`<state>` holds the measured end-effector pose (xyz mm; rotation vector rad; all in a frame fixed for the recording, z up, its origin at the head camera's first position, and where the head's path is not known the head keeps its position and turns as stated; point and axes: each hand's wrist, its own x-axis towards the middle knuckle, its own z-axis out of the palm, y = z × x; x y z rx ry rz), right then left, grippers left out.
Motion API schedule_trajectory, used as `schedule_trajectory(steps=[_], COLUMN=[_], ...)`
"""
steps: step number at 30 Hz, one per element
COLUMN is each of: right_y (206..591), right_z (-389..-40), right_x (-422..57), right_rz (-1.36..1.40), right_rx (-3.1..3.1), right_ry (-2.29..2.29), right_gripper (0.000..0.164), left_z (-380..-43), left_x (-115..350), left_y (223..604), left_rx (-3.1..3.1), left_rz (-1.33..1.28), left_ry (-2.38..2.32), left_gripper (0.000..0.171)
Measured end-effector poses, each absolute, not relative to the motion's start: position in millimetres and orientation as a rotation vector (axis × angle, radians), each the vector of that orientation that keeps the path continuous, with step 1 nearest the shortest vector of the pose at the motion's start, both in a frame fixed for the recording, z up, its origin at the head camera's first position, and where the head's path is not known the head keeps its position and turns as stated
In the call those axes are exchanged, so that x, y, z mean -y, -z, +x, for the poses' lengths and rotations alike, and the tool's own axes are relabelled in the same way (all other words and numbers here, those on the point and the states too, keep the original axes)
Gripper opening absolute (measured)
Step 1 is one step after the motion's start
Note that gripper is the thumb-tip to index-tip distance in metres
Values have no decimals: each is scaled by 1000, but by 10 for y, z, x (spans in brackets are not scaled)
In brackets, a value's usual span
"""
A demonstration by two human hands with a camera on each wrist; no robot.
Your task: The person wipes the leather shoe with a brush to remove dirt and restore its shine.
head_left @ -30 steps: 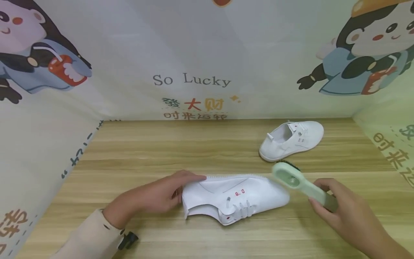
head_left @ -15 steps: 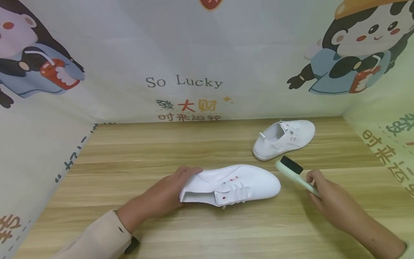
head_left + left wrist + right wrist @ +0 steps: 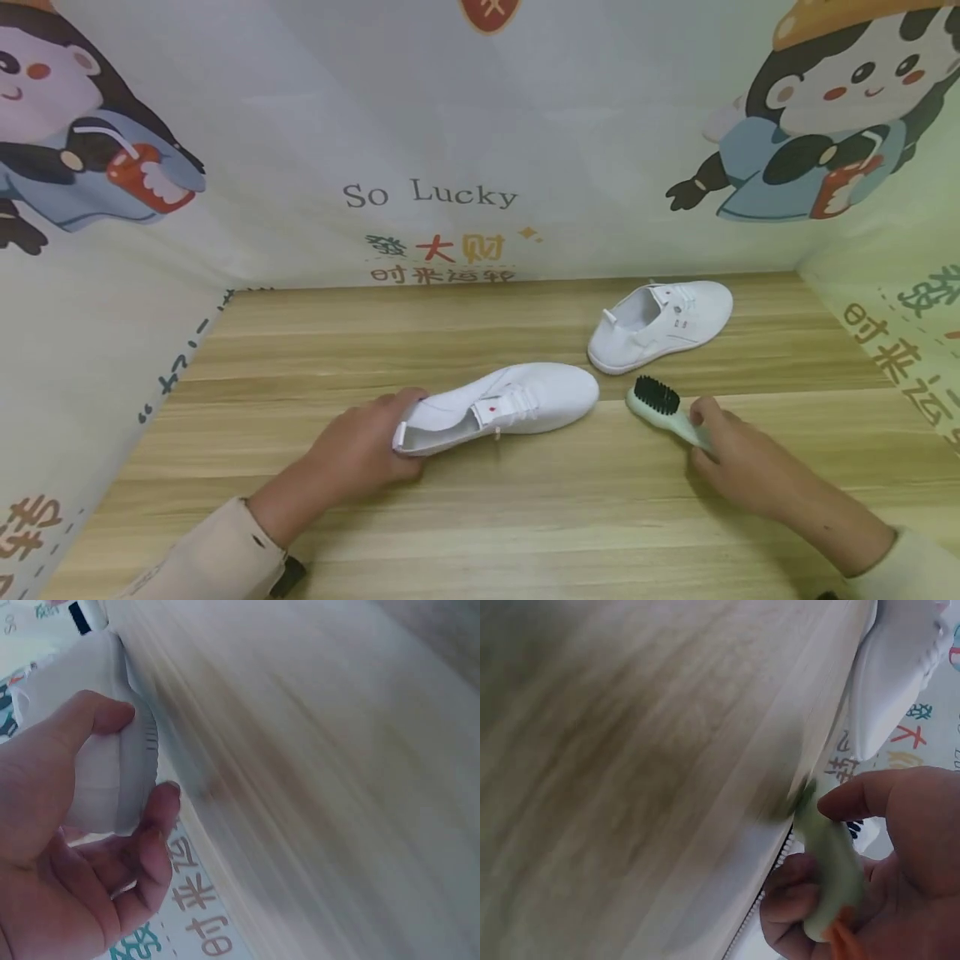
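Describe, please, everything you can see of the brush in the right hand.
The brush has a pale green, plastic-looking body and handle with short black bristles at its head. It lies low over the wooden table, bristles turned up, between the two white shoes. The right hand grips its handle; nothing else touches it.

bench (image 3: 450, 517): light wood planks | near centre: white shoe (image 3: 517, 398) upright | far right: second white shoe (image 3: 663, 335) | right: green brush (image 3: 663, 408), bristles up
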<state>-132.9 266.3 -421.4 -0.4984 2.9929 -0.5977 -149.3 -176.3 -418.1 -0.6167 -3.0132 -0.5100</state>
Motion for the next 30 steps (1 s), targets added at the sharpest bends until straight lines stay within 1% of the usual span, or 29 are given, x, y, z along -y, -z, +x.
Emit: schedule_trajectory(steps=[4,10,13,18,22,25,26,30], right_y=[4246,4266,4256,4252,4247,4242,4236,4149], right_z=[-1306,-1221,-1192,-1139,-1134,-1143,-1145,-1171], right_x=[-2618,-2523,-2454,-2371,-2316,-2267,-2253,-2194], right_rz=[-473,-566,-617,-670,-675,-698,-712,-782], right_rx=[-2944,-3001,-3049,-3084,-3053,-3034,-3044,-3171], right_ry=[572,432,353,224,203,194,183,162], right_gripper=[40,37,36,34,35,37,38,42], left_z=[-1559,-1689,-1768,-1950,-2088,-2145,-2152,-2107], left_x=[1803,1716,1646,1570,1620,1725,1761,1852], left_y=[4206,4205,4196,4160,4139,4148,4150,4092], left_rx=[3020,3111,3132,3185,3217,3231,3232,3161], left_rz=[-508,-348,-304,-335,-370,-370,-372,-361], left_ry=[483,412,394,323,319,373,391,400], left_gripper=[69,57,55,56,53,54,57,80])
